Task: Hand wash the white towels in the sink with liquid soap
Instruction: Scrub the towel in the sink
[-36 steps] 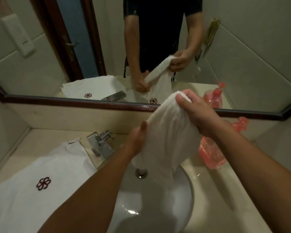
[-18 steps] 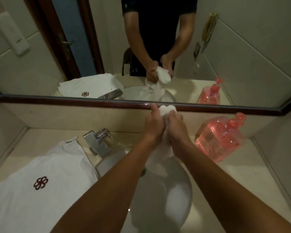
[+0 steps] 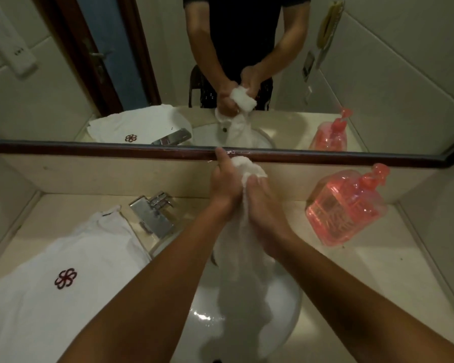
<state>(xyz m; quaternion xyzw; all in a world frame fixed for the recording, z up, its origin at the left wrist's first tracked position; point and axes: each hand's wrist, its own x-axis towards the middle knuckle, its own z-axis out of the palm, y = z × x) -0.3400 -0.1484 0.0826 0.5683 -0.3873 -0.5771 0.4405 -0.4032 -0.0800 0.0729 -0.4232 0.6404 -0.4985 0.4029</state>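
A wet white towel [image 3: 243, 255] hangs bunched above the white sink [image 3: 286, 310]. My left hand [image 3: 224, 183] and my right hand [image 3: 265, 205] both grip its upper part, side by side, and a knot of cloth sticks out above them. The towel's lower end trails down into the basin. A second white towel [image 3: 63, 284] with a dark red flower emblem lies flat on the counter at the left. The pink pump bottle of liquid soap [image 3: 346, 208] stands on the counter at the right, apart from my hands.
A chrome faucet [image 3: 155, 216] sits at the sink's back left, between the flat towel and my left arm. A mirror with a dark wooden frame [image 3: 116, 149] runs along the wall behind. Beige counter [image 3: 378, 271] surrounds the basin; tiled walls close in on both sides.
My hands came together from a spread hold, bunching the towel between them. The towel has dropped lower over the sink, and the soap bottle is uncovered.
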